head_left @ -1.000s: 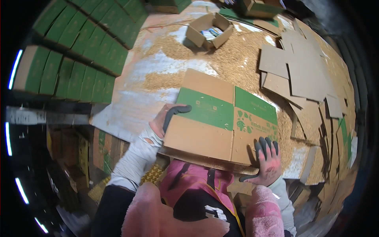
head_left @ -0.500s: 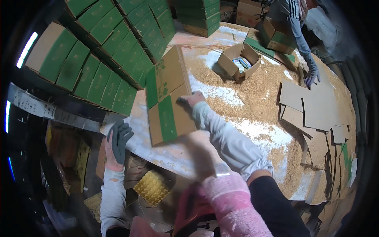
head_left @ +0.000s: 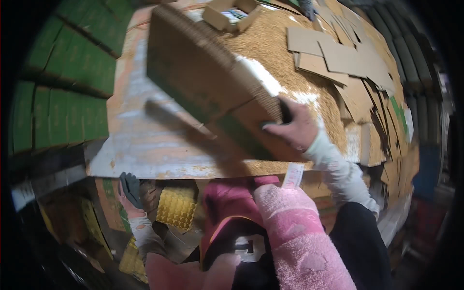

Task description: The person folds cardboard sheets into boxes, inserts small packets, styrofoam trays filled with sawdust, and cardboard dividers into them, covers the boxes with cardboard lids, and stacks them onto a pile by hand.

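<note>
A closed brown cardboard box (head_left: 193,77) with a green band is tilted above the table, blurred by motion. My right hand (head_left: 297,125) grips its near right end, the thumb on the broad face. My left hand (head_left: 129,195), in a dark-palmed glove, is low beside the table's front edge. Its fingers point upward with nothing in them. Just behind it stands another cardboard box (head_left: 108,205), below table height. A yellow bumpy tray (head_left: 178,208) lies to the right of that hand.
Stacked green boxes (head_left: 72,111) line the left side. Wood shavings (head_left: 270,43) cover much of the table (head_left: 130,145). Flat cardboard sheets (head_left: 345,58) are heaped at the right. An open box (head_left: 222,17) with small packets stands at the back, near another person's gloved hand (head_left: 308,8).
My view has turned to the right and downward. The box in my right hand has swung up from near the tabletop, its edge now facing me. My left hand has lowered beside the table edge.
</note>
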`<state>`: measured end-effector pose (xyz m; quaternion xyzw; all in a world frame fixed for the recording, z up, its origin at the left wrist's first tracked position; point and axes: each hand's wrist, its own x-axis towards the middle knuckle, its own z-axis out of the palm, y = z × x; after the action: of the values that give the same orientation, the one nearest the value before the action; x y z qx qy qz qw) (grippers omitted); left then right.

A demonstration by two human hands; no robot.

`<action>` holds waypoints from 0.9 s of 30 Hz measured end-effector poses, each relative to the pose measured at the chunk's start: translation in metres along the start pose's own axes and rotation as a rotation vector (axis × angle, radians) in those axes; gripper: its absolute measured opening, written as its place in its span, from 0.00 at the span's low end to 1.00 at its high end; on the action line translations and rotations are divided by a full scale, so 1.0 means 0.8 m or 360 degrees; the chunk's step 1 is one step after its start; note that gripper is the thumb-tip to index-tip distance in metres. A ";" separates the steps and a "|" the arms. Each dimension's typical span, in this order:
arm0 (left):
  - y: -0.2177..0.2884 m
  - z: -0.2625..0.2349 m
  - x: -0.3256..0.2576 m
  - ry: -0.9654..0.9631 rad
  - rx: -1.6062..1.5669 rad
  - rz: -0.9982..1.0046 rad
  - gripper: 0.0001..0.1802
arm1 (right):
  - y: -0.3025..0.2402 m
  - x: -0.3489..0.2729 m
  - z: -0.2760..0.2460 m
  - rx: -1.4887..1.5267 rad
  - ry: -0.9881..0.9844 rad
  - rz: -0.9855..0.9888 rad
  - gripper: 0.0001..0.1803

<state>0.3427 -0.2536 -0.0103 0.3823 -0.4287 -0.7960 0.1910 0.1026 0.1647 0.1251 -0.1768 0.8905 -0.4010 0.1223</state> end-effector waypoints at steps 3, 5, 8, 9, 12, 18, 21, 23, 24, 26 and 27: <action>0.016 0.091 0.025 -0.0246 0.0701 0.0186 0.23 | 0.039 -0.061 0.029 0.0233 -0.0450 0.0229 0.37; 0.007 0.113 0.039 -0.0312 0.0750 0.0174 0.23 | 0.085 -0.094 0.001 -0.0291 -0.0468 0.0230 0.35; -0.008 0.147 0.020 -0.0329 0.0753 0.0048 0.22 | 0.172 -0.150 -0.106 0.0093 -0.0271 0.0617 0.32; -0.024 0.156 0.018 -0.0376 0.0704 -0.0032 0.22 | 0.186 -0.167 -0.147 0.0068 -0.0142 0.0633 0.33; -0.067 0.256 -0.024 -0.0710 0.0519 -0.0489 0.21 | 0.191 -0.186 -0.208 -0.0559 0.0164 0.0248 0.30; -0.133 0.359 0.007 -0.1384 0.0539 -0.1374 0.36 | 0.204 -0.167 -0.116 -0.1688 0.0055 -0.0752 0.18; -0.203 0.332 0.011 -0.1543 0.1598 0.0250 0.31 | 0.243 -0.188 -0.019 -0.1258 -0.0763 -0.0275 0.23; -0.224 0.318 -0.006 -0.1304 0.1379 0.0220 0.34 | 0.264 -0.163 0.000 -0.1011 -0.0331 -0.0254 0.27; -0.227 0.310 -0.013 -0.1147 0.1641 0.0245 0.35 | 0.272 -0.150 0.011 -0.0763 0.0076 -0.0218 0.31; -0.234 0.333 -0.076 -0.0780 0.2357 0.0327 0.41 | 0.286 -0.135 0.028 -0.0887 0.0097 -0.0085 0.35; -0.228 0.349 -0.098 -0.0782 0.2371 0.0325 0.41 | 0.296 -0.127 0.032 -0.1036 0.0153 0.0044 0.39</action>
<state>0.1813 0.0475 -0.0318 0.1817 -0.9117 -0.3397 -0.1431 0.1528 0.3352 -0.0630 -0.1755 0.9790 -0.1016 0.0226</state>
